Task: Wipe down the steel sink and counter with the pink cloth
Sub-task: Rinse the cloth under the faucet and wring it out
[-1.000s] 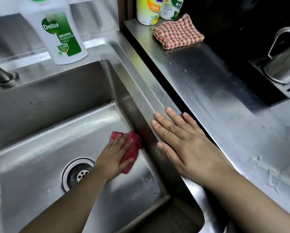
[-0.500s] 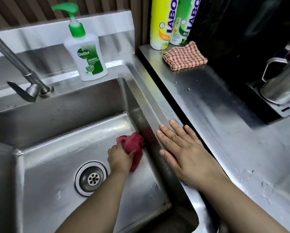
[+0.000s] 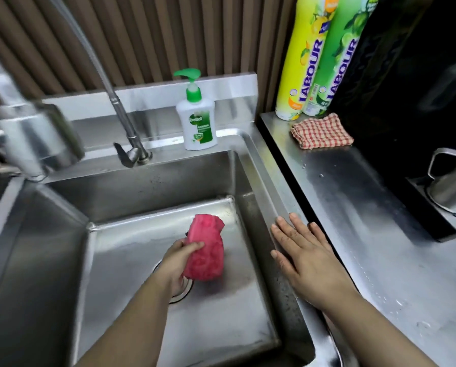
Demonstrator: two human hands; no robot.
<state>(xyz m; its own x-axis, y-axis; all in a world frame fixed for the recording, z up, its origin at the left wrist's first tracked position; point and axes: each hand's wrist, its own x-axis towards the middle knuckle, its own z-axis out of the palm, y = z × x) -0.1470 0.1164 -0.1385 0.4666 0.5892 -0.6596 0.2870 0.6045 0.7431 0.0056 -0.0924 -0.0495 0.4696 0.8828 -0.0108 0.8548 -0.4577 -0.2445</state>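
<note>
The pink cloth [image 3: 205, 247] hangs bunched in my left hand [image 3: 176, 263], lifted a little above the floor of the steel sink [image 3: 131, 260], over the drain [image 3: 180, 294], which my hand mostly hides. My right hand [image 3: 304, 258] lies flat, fingers spread, on the sink's right rim [image 3: 261, 178]. To its right runs the wet steel counter [image 3: 359, 207].
A tap [image 3: 126, 133] and a green-topped soap dispenser [image 3: 197, 120] stand on the back ledge. Two tall cleaner bottles [image 3: 316, 62] and a folded red checked cloth [image 3: 320, 132] sit at the counter's back. A steel kettle [image 3: 451, 181] rests on a black stove at right.
My left hand has gathered the cloth off the sink's right wall and lifted it toward the middle of the basin. The view has tilted up. My right hand stays on the rim.
</note>
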